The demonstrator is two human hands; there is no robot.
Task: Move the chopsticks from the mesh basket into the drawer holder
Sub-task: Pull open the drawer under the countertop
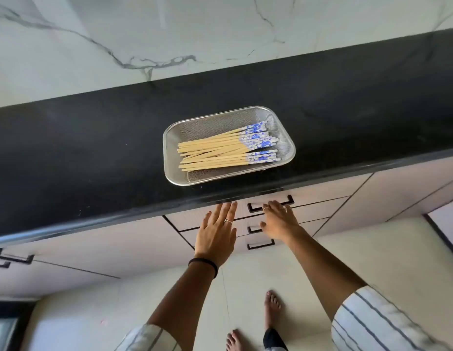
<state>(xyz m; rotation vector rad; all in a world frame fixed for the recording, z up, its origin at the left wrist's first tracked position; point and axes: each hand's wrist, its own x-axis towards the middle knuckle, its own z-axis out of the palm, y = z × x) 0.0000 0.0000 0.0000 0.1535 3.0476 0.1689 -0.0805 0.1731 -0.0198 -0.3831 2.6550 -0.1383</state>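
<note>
Chopsticks (228,146) lie in the basket (169,158) on the worktop (68,148), lengthwise left to right, beyond both hands: left hand (216,235) open and empty, right hand (280,221) spread, reaching the drawer handle (254,207).

Mesh basket (169,158): I count one
Chopsticks (220,150): a pile, too overlapped to count
Drawer handles (261,245): I see three stacked
Hands: two, left hand (216,236) and right hand (280,221)
</note>
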